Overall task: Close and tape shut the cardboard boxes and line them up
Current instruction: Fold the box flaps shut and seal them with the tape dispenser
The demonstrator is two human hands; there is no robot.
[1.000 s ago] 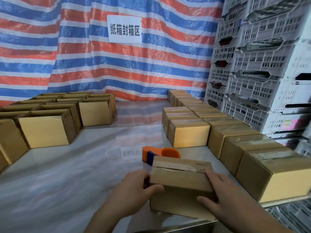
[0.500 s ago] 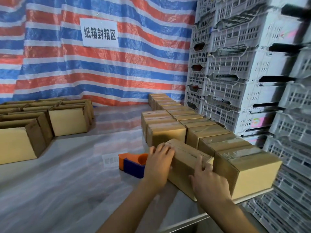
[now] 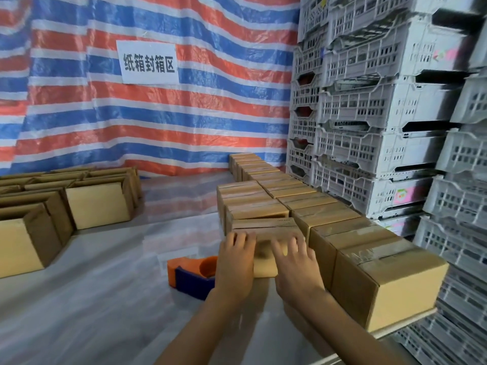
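Box [image 3: 266,225] with tape on its lid sits on the table [image 3: 105,285], at the near end of a short row of shut boxes. Both hands lie flat on its near side, with fingers straight and spread and tips up by the top edge. The left hand [image 3: 235,264] is on the left part and the right hand [image 3: 296,264] on the right part. Neither hand wraps around it; they only press. It touches the shut box behind [image 3: 257,212] and the long row [image 3: 350,233] on its right. An orange and blue tape dispenser [image 3: 189,275] lies just beside the left hand.

A second ago the box was close to the table edge, held by its sides. Half a second ago it sat crooked next to the rows. Now it is straight in line.
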